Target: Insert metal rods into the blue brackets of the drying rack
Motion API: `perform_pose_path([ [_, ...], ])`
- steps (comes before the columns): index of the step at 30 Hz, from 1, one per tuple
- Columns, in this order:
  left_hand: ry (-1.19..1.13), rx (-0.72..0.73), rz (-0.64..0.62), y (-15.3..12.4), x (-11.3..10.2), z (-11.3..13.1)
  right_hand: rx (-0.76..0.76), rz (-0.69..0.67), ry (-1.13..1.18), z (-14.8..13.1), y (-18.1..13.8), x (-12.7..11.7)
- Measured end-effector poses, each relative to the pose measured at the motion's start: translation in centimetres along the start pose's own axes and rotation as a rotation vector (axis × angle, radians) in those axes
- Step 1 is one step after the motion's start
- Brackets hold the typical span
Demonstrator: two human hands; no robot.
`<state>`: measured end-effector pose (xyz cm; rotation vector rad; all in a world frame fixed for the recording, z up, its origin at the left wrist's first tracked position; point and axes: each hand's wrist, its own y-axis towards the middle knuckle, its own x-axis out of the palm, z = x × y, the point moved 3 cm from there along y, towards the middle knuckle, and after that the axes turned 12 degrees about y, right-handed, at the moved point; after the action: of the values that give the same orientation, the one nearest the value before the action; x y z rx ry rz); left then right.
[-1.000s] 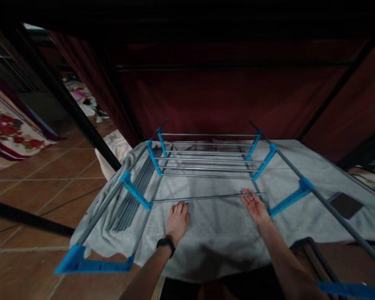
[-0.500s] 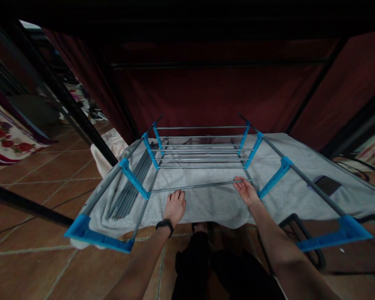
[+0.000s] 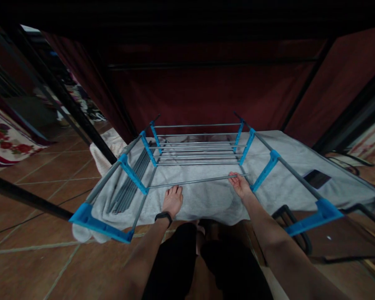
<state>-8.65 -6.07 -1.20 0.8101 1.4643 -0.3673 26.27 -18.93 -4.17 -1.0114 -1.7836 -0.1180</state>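
Observation:
A drying rack with grey rods and blue plastic brackets [image 3: 131, 175] lies on a grey towel [image 3: 287, 183]. One loose grey rod [image 3: 193, 181] crosses the nearest gap, its left end at a blue bracket. My right hand [image 3: 240, 186] has its fingers curled on that rod near its right end. My left hand [image 3: 172, 200], a black band on the wrist, lies flat with fingers together on the towel just below the rod. A bundle of spare grey rods [image 3: 129, 183] lies along the rack's left side.
A dark flat rectangle [image 3: 316, 179] lies on the towel at right. A black metal frame bar [image 3: 65, 104] slants at left over brown tiled floor [image 3: 34, 258]. A dark red curtain [image 3: 206, 91] hangs behind. My dark-clad legs [image 3: 206, 266] are below.
The view has pulled back and tilted down, so my legs and more floor show. My hands keep their places, the right still on the loose rod, whose right end sits slightly higher.

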Motion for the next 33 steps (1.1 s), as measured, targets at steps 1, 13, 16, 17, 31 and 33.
perform_pose_path([
  [1,0.000,0.001,0.000,0.0,0.0,0.0,-0.001,0.000,0.001,0.0,0.0,0.0],
  [13,-0.123,-0.038,0.038,-0.4,0.1,-0.1,-0.040,-0.003,-0.013,0.1,-1.4,0.8],
  [16,-0.208,-0.064,0.064,-0.7,-0.2,-0.1,-0.048,-0.007,-0.044,0.1,-1.7,1.1],
  [17,-0.238,-0.073,0.072,-0.7,-0.3,-0.2,-0.050,-0.012,-0.054,0.1,-1.7,1.1],
  [31,-1.354,-0.857,0.108,3.8,-0.1,0.4,-0.144,0.098,-0.038,-2.4,0.0,0.3],
  [33,-1.518,-0.856,0.088,4.6,-0.4,1.4,-0.169,0.131,-0.031,-2.8,0.2,-0.1],
])
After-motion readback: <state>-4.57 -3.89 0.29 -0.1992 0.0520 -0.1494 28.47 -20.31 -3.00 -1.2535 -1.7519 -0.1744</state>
